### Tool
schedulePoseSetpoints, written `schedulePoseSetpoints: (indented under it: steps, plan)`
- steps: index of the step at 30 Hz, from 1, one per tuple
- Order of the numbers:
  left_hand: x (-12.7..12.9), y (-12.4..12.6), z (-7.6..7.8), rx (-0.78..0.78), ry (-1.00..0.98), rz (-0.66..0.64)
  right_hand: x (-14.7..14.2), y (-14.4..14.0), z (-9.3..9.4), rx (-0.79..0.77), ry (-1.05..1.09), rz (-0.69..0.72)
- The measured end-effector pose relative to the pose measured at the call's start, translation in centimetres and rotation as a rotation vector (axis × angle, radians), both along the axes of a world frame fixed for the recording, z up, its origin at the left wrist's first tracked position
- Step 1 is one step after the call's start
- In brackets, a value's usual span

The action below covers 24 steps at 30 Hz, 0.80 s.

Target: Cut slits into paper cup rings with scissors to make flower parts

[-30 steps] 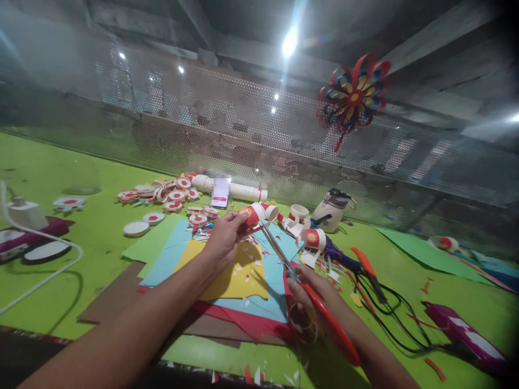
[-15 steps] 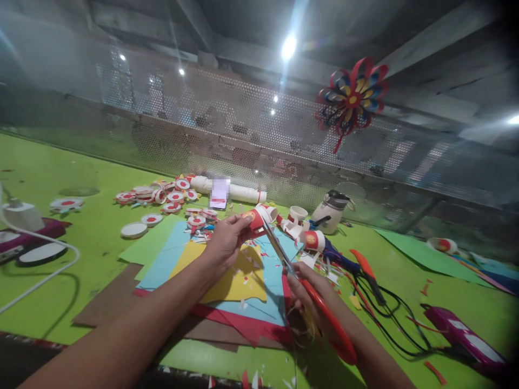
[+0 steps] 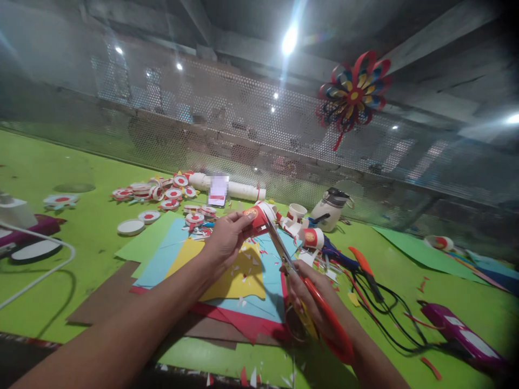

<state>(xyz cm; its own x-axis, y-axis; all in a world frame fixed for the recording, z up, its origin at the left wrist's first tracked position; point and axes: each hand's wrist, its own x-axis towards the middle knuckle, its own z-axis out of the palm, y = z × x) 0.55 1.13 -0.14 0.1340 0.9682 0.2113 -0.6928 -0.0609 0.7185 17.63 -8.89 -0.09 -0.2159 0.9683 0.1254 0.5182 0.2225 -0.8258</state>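
Position of work: the paper cup (image 3: pixel 258 217) is in your left hand (image 3: pixel 225 237), raised over the middle of the worktop (image 3: pixel 40 156), between the front edge and the far edge along the mesh screen (image 3: pixel 243 129). The stacked paper sheets (image 3: pixel 273 310) lie below, nearer the front edge.

State of grip: your left thumb and fingers are closed on the cup's left part; the rest projects beyond the fingertips to the right. Your right hand (image 3: pixel 302 289) is wrapped around the handles of the scissors (image 3: pixel 279 246), with the blades pointing away from the front edge. The blade tips meet the cup's right part, clear of the left fingertips. Whether they have entered the wall cannot be told.

Procedure for a clean cut, as judged:
1. Pinch firmly enough to steady the cup, but not so hard that the thin wall buckles.
2. Feed the wall deep between the blades; use short, full strokes.
3. Turn the cup rather than twisting your right wrist.
4. Place the left fingertips behind the cutting line.

Caution: a blade slipping off the curved wall could reach your thumb.
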Motion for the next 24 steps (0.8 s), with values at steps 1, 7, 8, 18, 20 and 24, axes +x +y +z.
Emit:
schedulePoseSetpoints:
  steps: [1, 7, 8, 18, 20, 24]
  plan:
    - [-0.02, 0.02, -0.04, 0.003, 0.001, -0.003, 0.02, 0.05, -0.04, 0.0, -0.002, 0.0]
    - [-0.11, 0.14, -0.2, 0.03, 0.015, -0.009, -0.25, 0.06, -0.07, 0.011, 0.043, -0.013]
    - [-0.11, 0.13, -0.18, 0.03, 0.017, -0.005, -0.32, 0.01, -0.03, 0.013, 0.045, -0.018]
    - [0.05, -0.09, 0.21, -0.017, 0.006, 0.021, -0.22, -0.18, 0.01, -0.043, 0.077, 0.013]
    - [0.06, -0.17, 0.33, -0.027, 0.011, 0.034, -0.3, -0.18, -0.17, -0.068, 0.115, 0.001]
    - [0.04, -0.28, 0.49, -0.03, 0.006, 0.033, -0.6, -0.33, -0.36, -0.104, 0.189, -0.024]
